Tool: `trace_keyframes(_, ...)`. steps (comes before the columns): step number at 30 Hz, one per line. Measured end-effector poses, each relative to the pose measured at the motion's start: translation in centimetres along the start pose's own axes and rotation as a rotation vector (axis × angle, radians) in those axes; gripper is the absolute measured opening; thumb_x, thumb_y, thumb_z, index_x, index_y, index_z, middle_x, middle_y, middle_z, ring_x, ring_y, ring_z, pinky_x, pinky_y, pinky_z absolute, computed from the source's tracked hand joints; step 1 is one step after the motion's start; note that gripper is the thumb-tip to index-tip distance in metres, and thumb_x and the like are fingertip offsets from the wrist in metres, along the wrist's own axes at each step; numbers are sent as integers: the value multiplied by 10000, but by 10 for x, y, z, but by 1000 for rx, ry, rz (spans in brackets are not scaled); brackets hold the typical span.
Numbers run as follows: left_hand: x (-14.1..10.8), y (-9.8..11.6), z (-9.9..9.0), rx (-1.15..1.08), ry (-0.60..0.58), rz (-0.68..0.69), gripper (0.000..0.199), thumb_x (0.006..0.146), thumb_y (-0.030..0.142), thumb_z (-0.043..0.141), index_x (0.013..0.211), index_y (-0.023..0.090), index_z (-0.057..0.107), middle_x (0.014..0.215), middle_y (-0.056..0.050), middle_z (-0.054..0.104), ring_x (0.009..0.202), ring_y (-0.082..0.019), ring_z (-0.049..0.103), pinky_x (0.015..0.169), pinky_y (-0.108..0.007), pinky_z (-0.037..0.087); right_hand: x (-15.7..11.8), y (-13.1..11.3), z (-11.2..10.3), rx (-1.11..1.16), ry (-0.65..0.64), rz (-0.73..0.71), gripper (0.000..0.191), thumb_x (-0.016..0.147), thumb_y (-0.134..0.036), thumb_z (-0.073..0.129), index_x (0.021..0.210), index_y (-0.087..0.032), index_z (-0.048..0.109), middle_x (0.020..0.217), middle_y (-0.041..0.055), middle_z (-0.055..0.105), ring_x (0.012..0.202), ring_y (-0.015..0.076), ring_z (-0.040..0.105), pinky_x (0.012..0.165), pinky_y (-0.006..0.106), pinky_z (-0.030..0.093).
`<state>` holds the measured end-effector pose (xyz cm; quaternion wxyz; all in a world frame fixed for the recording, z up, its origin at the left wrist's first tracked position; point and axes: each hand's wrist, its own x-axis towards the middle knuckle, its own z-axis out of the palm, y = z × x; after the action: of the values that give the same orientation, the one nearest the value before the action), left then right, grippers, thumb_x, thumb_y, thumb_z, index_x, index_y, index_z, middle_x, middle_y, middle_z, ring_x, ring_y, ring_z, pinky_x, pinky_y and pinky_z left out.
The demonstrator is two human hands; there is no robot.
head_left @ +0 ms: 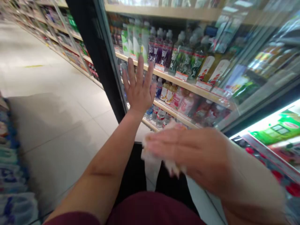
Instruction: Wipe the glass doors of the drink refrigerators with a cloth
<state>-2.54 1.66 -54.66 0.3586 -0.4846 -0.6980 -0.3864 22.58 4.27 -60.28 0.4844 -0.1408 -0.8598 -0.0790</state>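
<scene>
My left hand (140, 86) lies with its fingers spread against the glass door (99, 56) of a drinks fridge. Lower and to the right, my right hand (192, 150) is closed on a crumpled pale cloth (173, 167), blurred by motion. Its fingers point left and press the cloth near the glass; whether it touches cannot be made out. Through the glass, green bottles (138, 37), purple-labelled bottles (161, 48) and pink-labelled bottles (185, 101) stand in rows on shelves.
Black framing edges the door, with a lit fridge section (281, 125) of drinks at its right. Stocked shelves (63, 34) run along the aisle at upper left. Wrapped packs (17, 204) stand at the lower left on the pale tiled floor (77, 137).
</scene>
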Motion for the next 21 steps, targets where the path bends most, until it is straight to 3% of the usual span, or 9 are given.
trace_keyframes(3, -3, 4, -3, 3, -1, -2, 611, 1053, 502, 301, 1582, 202, 354, 1684, 3, 149, 1536, -188, -179, 1274, -519, -114, 59, 37, 17, -13, 85, -20, 548, 1007, -159, 342, 1531, -279, 449, 1601, 36, 418, 1516, 300, 340, 1220, 653, 305)
trace_keyframes(5, -4, 4, -4, -24, -4, -7, 578, 1051, 463, 347, 1585, 242, 357, 1683, 7, 155, 1543, -209, -153, 1276, -546, -99, 80, 53, 35, -17, 124, -30, 570, 1006, -145, 330, 1558, -264, 402, 1613, 45, 404, 1538, 286, 297, 1237, 634, 285)
trace_keyframes(9, -5, 2, -5, -29, 14, -2, 568, 1038, 428, 403, 1585, 278, 365, 1681, 8, 174, 1550, -222, -117, 1284, -546, -81, 59, 54, 83, -64, 213, -177, 577, 986, -97, 386, 1547, -226, 419, 1582, 78, 462, 1584, 247, 139, 1276, 555, 229)
trace_keyframes(11, -5, 2, -5, -26, 16, 1, 570, 1033, 422, 414, 1585, 288, 364, 1682, 9, 175, 1552, -222, -106, 1286, -540, -75, 44, 50, 97, -123, 149, -259, 550, 982, -74, 412, 1490, -266, 501, 1524, 43, 542, 1578, 198, 161, 1298, 475, 196)
trace_keyframes(13, -5, 2, -5, -41, 8, -5, 574, 1030, 422, 417, 1585, 291, 363, 1682, 7, 174, 1553, -235, -101, 1280, -551, -83, 47, 52, 95, -185, 138, -263, 515, 999, -105, 423, 1459, -310, 534, 1510, 7, 559, 1565, 173, 209, 1311, 438, 141)
trace_keyframes(15, -4, 2, -5, -73, -8, -20, 576, 1026, 427, 420, 1584, 292, 365, 1683, 4, 176, 1554, -253, -98, 1271, -566, -102, 66, 62, 82, -225, 238, -174, 507, 1021, -154, 403, 1489, -324, 498, 1555, 3, 505, 1560, 185, 231, 1312, 460, 103)
trace_keyframes(18, -4, 3, -6, -88, -13, -34, 572, 1025, 428, 422, 1580, 294, 372, 1680, 2, 191, 1556, -255, -90, 1269, -570, -103, 90, 74, 66, -200, 371, -77, 536, 1027, -194, 359, 1553, -277, 413, 1625, 45, 396, 1572, 246, 198, 1284, 552, 168)
trace_keyframes(21, -5, 2, -6, -46, 12, -13, 568, 1029, 417, 419, 1580, 288, 373, 1678, 3, 196, 1555, -236, -94, 1279, -558, -75, 73, 67, 74, -130, 304, -106, 557, 1014, -242, 395, 1570, -204, 384, 1655, 108, 323, 1581, 315, 128, 1247, 615, 244)
